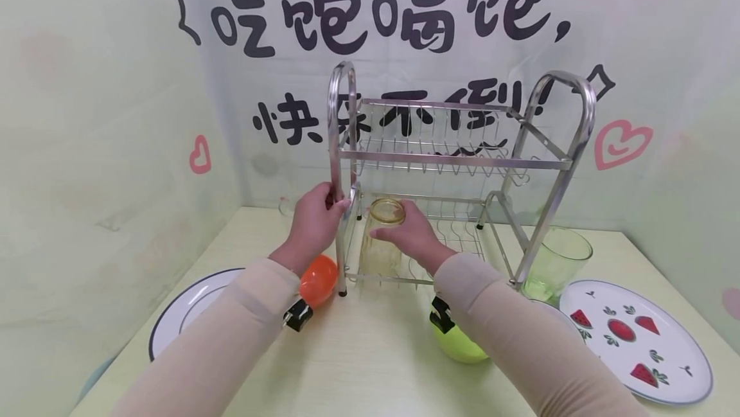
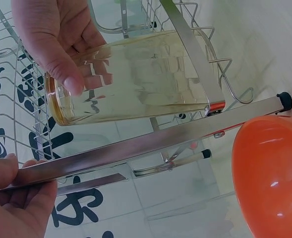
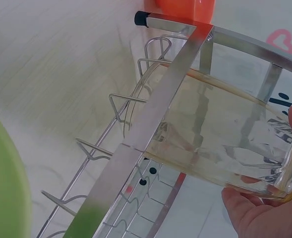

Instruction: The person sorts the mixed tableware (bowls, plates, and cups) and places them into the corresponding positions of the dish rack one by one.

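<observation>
A two-tier metal dish rack (image 1: 457, 160) stands on the table. My left hand (image 1: 312, 223) grips its left front upright, with fingers curled round the metal in the left wrist view. My right hand (image 1: 415, 237) holds a pale amber glass (image 1: 378, 256) near its thick base. That glass is upside down at the left end of the lower tier, its wide rim low among the wire loops (image 3: 91, 148). An orange bowl (image 2: 272, 173) sits just outside the rack's left front foot. Partly hidden by my right sleeve, a green bowl (image 1: 462, 343) is in front of the rack.
A blue-rimmed white plate (image 1: 167, 317) lies at the left, partly under my left arm. To the right are a green glass (image 1: 555, 263) and a white plate with watermelon designs (image 1: 676, 359). Behind the rack hangs a cloth with black lettering (image 1: 428, 12).
</observation>
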Demonstrator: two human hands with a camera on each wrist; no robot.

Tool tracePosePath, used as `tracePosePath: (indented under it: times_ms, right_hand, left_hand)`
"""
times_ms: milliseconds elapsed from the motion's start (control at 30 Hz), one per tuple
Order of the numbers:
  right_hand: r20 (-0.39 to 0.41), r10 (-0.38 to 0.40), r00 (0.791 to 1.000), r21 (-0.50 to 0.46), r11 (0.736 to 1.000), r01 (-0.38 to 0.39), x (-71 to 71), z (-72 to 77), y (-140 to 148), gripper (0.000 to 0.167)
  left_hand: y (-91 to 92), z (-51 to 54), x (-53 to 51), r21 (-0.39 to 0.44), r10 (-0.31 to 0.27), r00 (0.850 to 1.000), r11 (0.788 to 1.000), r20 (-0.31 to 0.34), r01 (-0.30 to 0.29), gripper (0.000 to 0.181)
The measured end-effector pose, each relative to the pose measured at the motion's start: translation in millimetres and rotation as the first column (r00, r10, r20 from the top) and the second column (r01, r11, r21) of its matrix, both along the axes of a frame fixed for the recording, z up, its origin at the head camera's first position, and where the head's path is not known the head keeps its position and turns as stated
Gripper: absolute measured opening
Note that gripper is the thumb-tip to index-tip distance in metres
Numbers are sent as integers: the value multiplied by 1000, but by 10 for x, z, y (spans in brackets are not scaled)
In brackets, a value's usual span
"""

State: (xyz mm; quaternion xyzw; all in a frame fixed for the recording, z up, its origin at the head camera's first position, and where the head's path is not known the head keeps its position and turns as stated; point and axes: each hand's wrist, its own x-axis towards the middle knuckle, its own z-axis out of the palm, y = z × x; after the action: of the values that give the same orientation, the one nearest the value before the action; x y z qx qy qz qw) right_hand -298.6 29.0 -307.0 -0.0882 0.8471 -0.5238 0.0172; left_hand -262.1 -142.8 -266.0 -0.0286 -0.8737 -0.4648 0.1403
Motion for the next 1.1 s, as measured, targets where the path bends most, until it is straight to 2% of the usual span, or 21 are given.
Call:
tracePosePath:
  times_ms: [233,667,900,1100]
  right_hand:
    - [7,6,1000,33,999,-6,-7,-4,-35,80]
    - [-13,13,1000,80,997,-12,-20,-21,-62,80]
    - [19,15,1000,105,994,-17,-8,-37,-43,84]
    - [74,-10,997,190,982,-4,45,-55,-26,87]
  left_hand:
    - [-3,-8,3,13,4,1000,1000,10,-4,17]
    - [0,-21,-12,-4,5,1000,1000,-10,-5,18]
    - [4,-19,-14,-6,9,1000,1000,-18,-9,18]
    - [3,-29,-9,-2,9,1000,1000,-16,-9,19]
